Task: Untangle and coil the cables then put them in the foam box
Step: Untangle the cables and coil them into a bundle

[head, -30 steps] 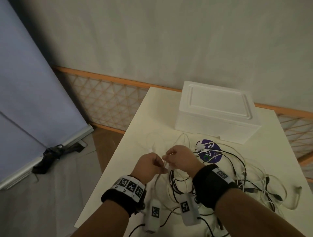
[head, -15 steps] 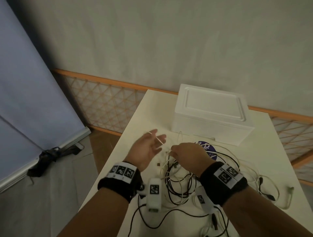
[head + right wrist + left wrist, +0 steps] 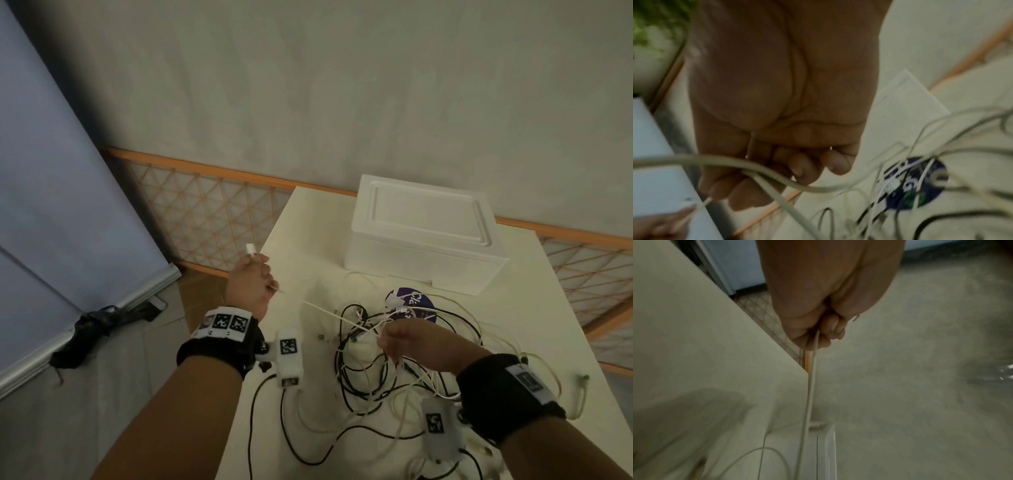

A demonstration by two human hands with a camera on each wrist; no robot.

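Observation:
A tangle of black and white cables (image 3: 394,356) lies on the white table (image 3: 308,246) in front of the closed white foam box (image 3: 424,233). My left hand (image 3: 251,281) grips one white cable (image 3: 329,313) near its plug end (image 3: 250,249), which sticks up past the fingers; in the left wrist view the cable (image 3: 812,378) runs taut out of the curled fingers (image 3: 830,331). My right hand (image 3: 407,346) pinches the white cable (image 3: 764,177) at the tangle. The cable stretches between both hands.
A round purple sticker (image 3: 411,303) lies under the cables. An olive-tipped cable end (image 3: 582,380) lies near the table's right edge. Left of the table is grey floor, a blue screen (image 3: 51,205) and an orange lattice rail (image 3: 212,205).
My left hand has closed on the white cable and pulled it up and to the left, away from the right hand. The right hand dropped lower on the tangle.

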